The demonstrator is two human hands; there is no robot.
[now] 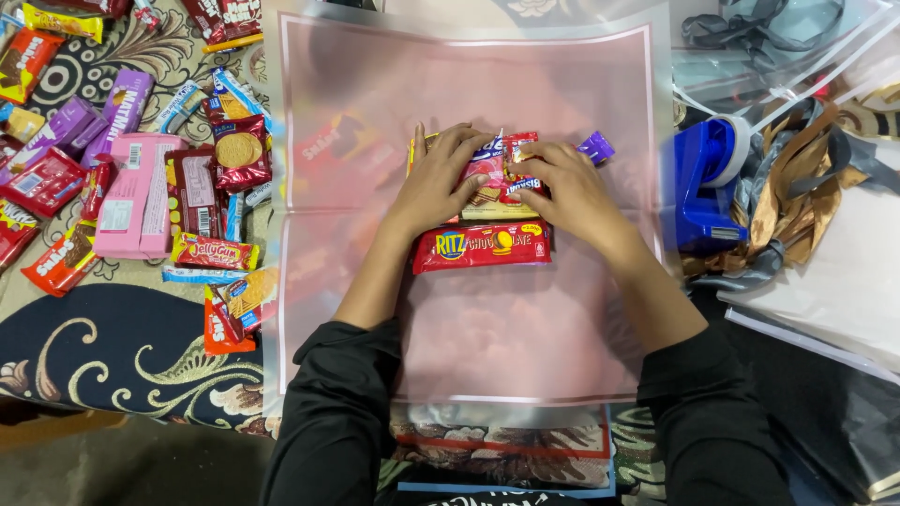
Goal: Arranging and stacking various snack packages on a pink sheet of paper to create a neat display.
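Both hands are resting on a small pile of snack packets (497, 178) in the middle of a pink translucent wrapping sheet (469, 319), which is lying flat on the patterned surface (112, 347). The left hand (439, 178) is lying with fingers spread and open, pressing on the left part of the pile. The right hand (567, 187) is also open, its fingers touching the packets from the right side. A long red biscuit packet (480, 246) is lying just below the hands, touching the pile. Many other snack packets (141, 187) are lying to the left of the sheet. A blue tape dispenser (703, 187) is standing to the right, beside grey and gold ribbons (806, 178).
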